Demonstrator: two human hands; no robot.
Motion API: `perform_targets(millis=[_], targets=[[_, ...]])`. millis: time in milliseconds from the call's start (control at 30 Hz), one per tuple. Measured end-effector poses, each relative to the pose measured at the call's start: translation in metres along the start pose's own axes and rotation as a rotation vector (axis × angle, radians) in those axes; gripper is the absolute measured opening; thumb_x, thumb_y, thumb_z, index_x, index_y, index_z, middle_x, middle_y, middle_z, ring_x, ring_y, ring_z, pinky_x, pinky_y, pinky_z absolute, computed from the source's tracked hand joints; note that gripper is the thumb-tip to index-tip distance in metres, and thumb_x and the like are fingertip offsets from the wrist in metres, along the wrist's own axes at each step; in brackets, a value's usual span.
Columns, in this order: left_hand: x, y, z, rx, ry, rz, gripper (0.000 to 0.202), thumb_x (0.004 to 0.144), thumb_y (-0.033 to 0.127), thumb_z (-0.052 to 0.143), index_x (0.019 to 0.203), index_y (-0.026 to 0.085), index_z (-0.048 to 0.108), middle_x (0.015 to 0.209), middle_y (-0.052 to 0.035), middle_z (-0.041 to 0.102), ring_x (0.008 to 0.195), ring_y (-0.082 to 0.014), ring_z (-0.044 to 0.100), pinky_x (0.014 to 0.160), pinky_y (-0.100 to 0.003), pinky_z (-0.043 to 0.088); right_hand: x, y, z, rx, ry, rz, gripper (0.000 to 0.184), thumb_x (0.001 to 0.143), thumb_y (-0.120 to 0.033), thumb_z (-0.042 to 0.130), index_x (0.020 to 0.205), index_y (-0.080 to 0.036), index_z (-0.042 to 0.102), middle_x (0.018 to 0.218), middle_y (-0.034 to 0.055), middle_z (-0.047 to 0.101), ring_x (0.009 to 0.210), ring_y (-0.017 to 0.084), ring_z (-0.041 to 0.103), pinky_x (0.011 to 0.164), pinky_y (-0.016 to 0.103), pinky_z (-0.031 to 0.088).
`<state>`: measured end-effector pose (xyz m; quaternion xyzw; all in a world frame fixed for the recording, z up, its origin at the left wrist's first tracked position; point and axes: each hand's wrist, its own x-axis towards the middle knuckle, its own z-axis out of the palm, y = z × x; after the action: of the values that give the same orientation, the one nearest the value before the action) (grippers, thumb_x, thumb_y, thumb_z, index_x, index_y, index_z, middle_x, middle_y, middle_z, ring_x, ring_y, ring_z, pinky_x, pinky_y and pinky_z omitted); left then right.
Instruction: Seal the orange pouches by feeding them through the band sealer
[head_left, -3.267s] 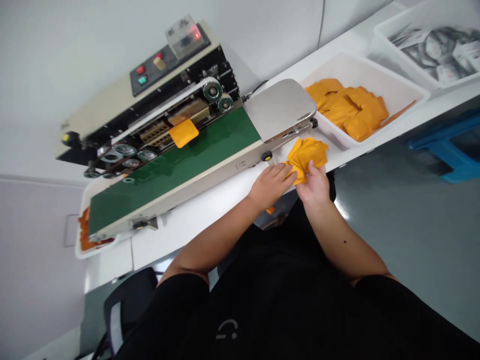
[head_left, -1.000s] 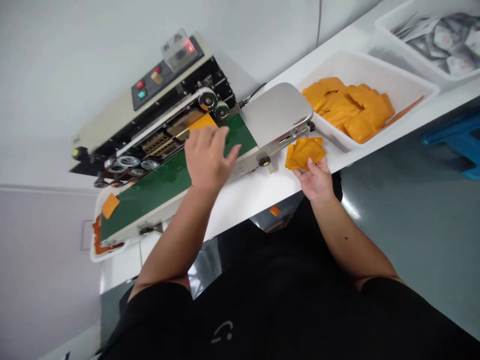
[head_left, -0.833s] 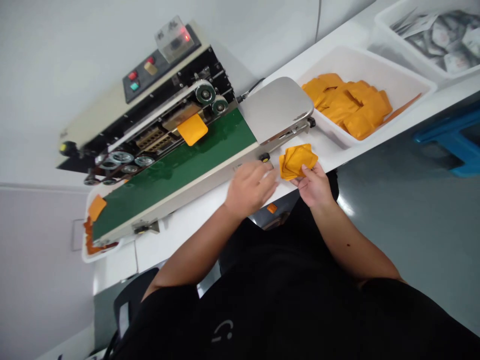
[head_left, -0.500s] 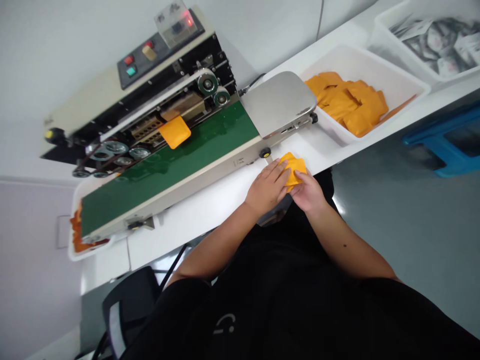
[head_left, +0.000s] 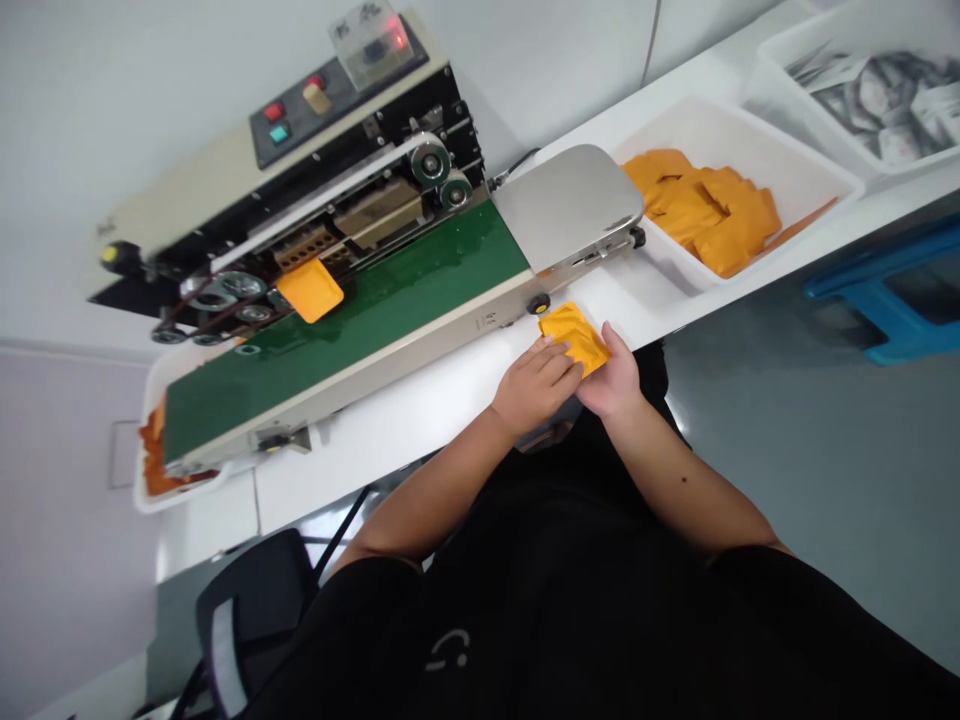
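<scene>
Head view: yellow packet (head_left: pixel 581 335) held over the table's (head_left: pixel 397 425) near edge

Bent fingers of the left hand (head_left: pixel 534 388) grip the packet along its lower left side, their tips lying on its face. The right hand (head_left: pixel 616 375) supports it from the lower right, palm up, thumb raised beside its right edge; its other fingers are hidden beneath, so how far they close cannot be told. The packet's upper part shows uncovered beyond the fingers. It is small, flat and bright, its surface creased; whether others lie under it is unclear.

Just beyond is a black knob (head_left: pixel 538 304) on a long machine (head_left: pixel 217 190) with a green belt (head_left: pixel 420 270), over which a second packet (head_left: pixel 311 290) juts from the rollers' side. Toward the table's right end stands a white tub (head_left: pixel 806 160) of yellow packets (head_left: pixel 697 205); another bin (head_left: pixel 146 490) sits at its left end.
</scene>
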<state>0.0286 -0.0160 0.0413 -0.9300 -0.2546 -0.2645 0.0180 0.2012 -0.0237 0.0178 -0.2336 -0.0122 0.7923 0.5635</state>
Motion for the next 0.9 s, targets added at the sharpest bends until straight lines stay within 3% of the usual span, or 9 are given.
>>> perform_targets(millis=[100, 233, 300, 467, 567, 633, 733, 900], targets=[[-0.004, -0.001, -0.003, -0.101, 0.031, 0.048, 0.024, 0.113, 0.018, 0.055, 0.124, 0.022, 0.076, 0.121, -0.0079, 0.083, 0.135, -0.0244, 0.075, 0.123, -0.056, 0.060, 0.003, 0.001, -0.005, -0.025, 0.011, 0.007, 0.046, 0.108, -0.058, 0.056, 0.129, -0.020, 0.073, 0.123, 0.0108, 0.083, 0.128, 0.030, 0.078, 0.108, 0.047, 0.068], [-0.001, 0.003, -0.014, -0.172, 0.135, 0.105, 0.019, 0.111, 0.017, 0.059, 0.124, 0.019, 0.074, 0.139, -0.0128, 0.078, 0.152, -0.0291, 0.063, 0.124, -0.057, 0.059, 0.005, 0.000, -0.009, -0.090, 0.022, -0.011, 0.033, 0.098, -0.038, 0.076, 0.126, -0.021, 0.073, 0.123, 0.0087, 0.083, 0.116, 0.026, 0.081, 0.104, 0.041, 0.070], [0.003, 0.006, -0.021, -0.201, 0.200, 0.098, 0.020, 0.112, 0.016, 0.058, 0.127, 0.018, 0.071, 0.138, -0.0134, 0.079, 0.149, -0.0273, 0.066, 0.118, -0.052, 0.064, 0.007, -0.003, -0.011, -0.132, 0.020, -0.076, 0.032, 0.093, -0.031, 0.082, 0.123, -0.023, 0.072, 0.121, 0.0068, 0.084, 0.112, 0.026, 0.082, 0.103, 0.042, 0.070], [0.017, 0.000, -0.049, -0.238, 0.285, -0.026, 0.030, 0.114, 0.017, 0.054, 0.140, 0.026, 0.066, 0.128, -0.0081, 0.081, 0.129, -0.0206, 0.076, 0.109, -0.045, 0.067, 0.020, -0.022, -0.014, -0.244, 0.010, -0.266, 0.030, 0.093, -0.033, 0.086, 0.118, -0.029, 0.071, 0.122, 0.0024, 0.083, 0.117, 0.026, 0.081, 0.103, 0.047, 0.070], [0.032, -0.026, -0.075, -0.121, 0.318, -0.086, 0.026, 0.115, 0.023, 0.057, 0.136, 0.030, 0.070, 0.120, -0.0046, 0.081, 0.121, -0.0206, 0.077, 0.106, -0.043, 0.065, 0.033, -0.035, -0.017, -0.280, 0.019, -0.377, 0.029, 0.093, -0.031, 0.085, 0.119, -0.032, 0.071, 0.128, 0.0009, 0.082, 0.121, 0.023, 0.079, 0.104, 0.045, 0.069], [0.044, -0.053, -0.095, -0.036, 0.337, -0.152, 0.019, 0.115, 0.031, 0.059, 0.128, 0.031, 0.072, 0.116, -0.0037, 0.079, 0.116, -0.0217, 0.077, 0.104, -0.043, 0.063, 0.042, -0.042, -0.021, -0.290, 0.024, -0.427, 0.029, 0.093, -0.031, 0.085, 0.118, -0.033, 0.071, 0.128, -0.0002, 0.082, 0.120, 0.022, 0.080, 0.104, 0.044, 0.069], [0.064, -0.100, -0.119, 0.124, 0.305, -0.236, 0.025, 0.117, 0.035, 0.050, 0.121, 0.029, 0.073, 0.113, -0.0050, 0.076, 0.115, -0.0225, 0.075, 0.103, -0.044, 0.061, 0.051, -0.047, -0.027, -0.277, 0.008, -0.466, 0.030, 0.092, -0.031, 0.087, 0.117, -0.033, 0.071, 0.125, -0.0019, 0.083, 0.117, 0.020, 0.080, 0.104, 0.043, 0.069], [0.087, -0.164, -0.131, 0.281, 0.142, -0.330, 0.018, 0.114, 0.030, 0.053, 0.114, 0.027, 0.071, 0.112, -0.0067, 0.071, 0.119, -0.0251, 0.070, 0.105, -0.043, 0.057, 0.057, -0.044, -0.034, -0.271, -0.013, -0.474, 0.035, 0.090, -0.034, 0.091, 0.119, -0.034, 0.072, 0.122, -0.0028, 0.082, 0.117, 0.020, 0.080, 0.102, 0.042, 0.071]])
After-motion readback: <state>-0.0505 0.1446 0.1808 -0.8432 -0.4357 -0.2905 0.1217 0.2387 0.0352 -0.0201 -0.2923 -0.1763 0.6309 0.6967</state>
